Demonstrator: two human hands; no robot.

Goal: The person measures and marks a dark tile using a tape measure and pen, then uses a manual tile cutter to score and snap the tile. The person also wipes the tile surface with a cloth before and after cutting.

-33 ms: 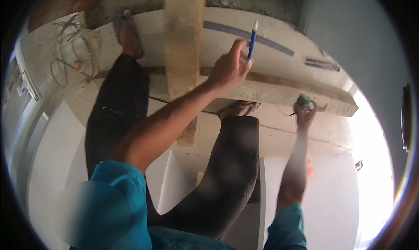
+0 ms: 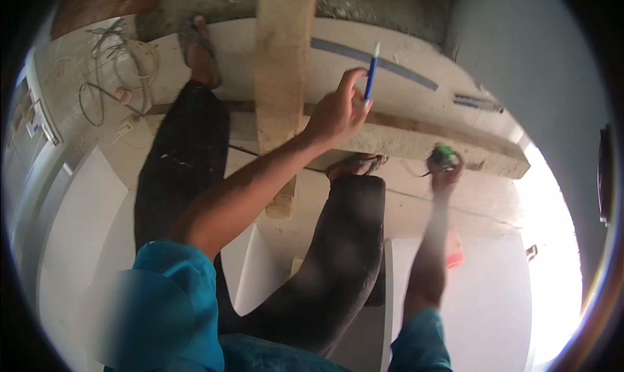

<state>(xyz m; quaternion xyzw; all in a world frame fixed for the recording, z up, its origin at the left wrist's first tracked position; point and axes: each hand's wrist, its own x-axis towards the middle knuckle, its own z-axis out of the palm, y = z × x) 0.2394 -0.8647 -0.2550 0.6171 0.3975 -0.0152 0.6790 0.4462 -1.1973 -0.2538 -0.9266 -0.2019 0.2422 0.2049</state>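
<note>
My left hand (image 2: 335,115) is raised over a long wooden beam and closed on a blue pen (image 2: 371,77). The pen stands nearly upright, its whitish end pointing up. Over to the right, my right hand (image 2: 448,172) is closed round a compact green and dark object (image 2: 443,156) that looks like a tape measure; a thin dark strip sticks out on its left side. It is by the right part of the long beam (image 2: 474,150), and blur hides its details. A wooden plank (image 2: 279,66) runs away from me and crosses the long beam left of my left hand.
A flat grey strip (image 2: 370,61) and short dark bars (image 2: 478,103) lie on the floor beyond the beam. Tangled cables (image 2: 120,66) lie at far left. My sandalled feet (image 2: 203,57) are close to the wood. White panels (image 2: 478,300) and a reddish item (image 2: 454,250) are nearer me.
My right hand has shifted a little left with the green object, showing more of its green side. My left hand and the pen have dropped slightly. The whole view has moved a little.
</note>
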